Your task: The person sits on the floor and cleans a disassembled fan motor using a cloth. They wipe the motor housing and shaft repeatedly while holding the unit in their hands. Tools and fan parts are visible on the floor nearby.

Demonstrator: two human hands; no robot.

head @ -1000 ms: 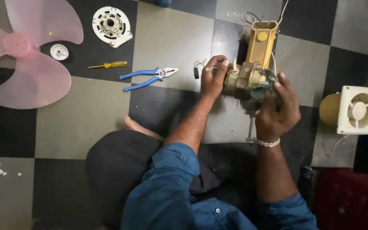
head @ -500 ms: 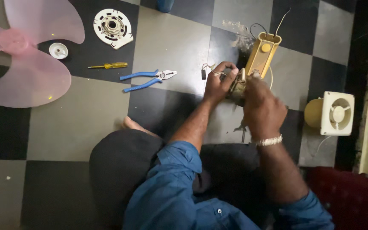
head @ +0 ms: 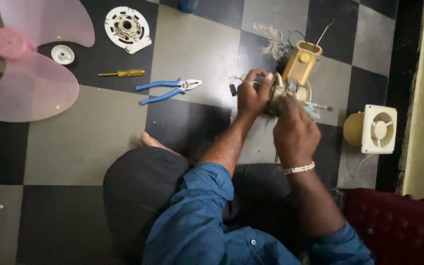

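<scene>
A yellowish fan motor unit (head: 298, 68) with loose wires is held over the checkered floor. My left hand (head: 252, 95) grips its left side, fingers curled round the metal body. My right hand (head: 294, 131), with a silver bracelet on the wrist, closes on the lower right part of the same motor. A thin shaft or rod (head: 318, 105) sticks out to the right between my hands. My blue sleeves and dark trousers fill the bottom of the view.
Blue-handled pliers (head: 169, 89) and a small yellow screwdriver (head: 122, 73) lie left of the motor. A pink fan blade (head: 30, 73), a small white cap (head: 63, 54) and a round white housing plate (head: 127, 28) sit at upper left. A small cream exhaust fan (head: 373, 129) stands right.
My right hand has turned over onto the top of the motor, back of the hand now up. The motor has tilted and come slightly nearer; the camera view has shifted.
</scene>
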